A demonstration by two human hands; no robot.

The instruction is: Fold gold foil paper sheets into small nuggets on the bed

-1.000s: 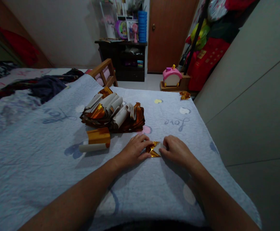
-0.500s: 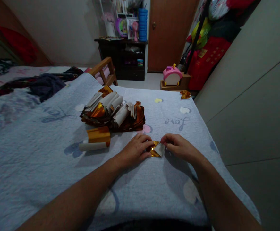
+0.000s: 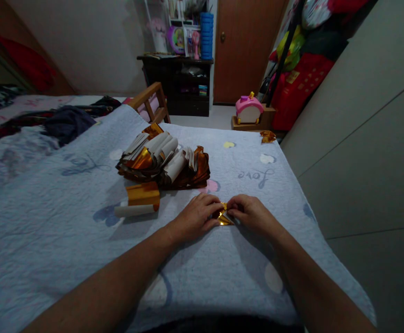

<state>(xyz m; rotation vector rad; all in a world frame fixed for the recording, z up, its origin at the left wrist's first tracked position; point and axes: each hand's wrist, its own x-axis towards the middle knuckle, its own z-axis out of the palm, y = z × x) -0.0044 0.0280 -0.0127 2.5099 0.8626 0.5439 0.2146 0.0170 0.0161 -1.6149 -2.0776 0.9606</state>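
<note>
A small folded piece of gold foil paper lies on the pale blue blanket in front of me. My left hand rests on its left side, fingers curled and pressing it down. My right hand pinches its right flap, folded over toward the middle. Both hands touch the paper and nearly meet above it. Most of the paper is hidden beneath the fingers.
A heap of gold and white paper sheets lies behind my hands, with a rolled sheet to its left. A folded gold piece sits at the blanket's far edge. Dark clothes lie far left; a wardrobe wall stands right.
My right hand has moved left, folding the paper's white right flap over so the white side no longer shows. The left hand has stayed in place.
</note>
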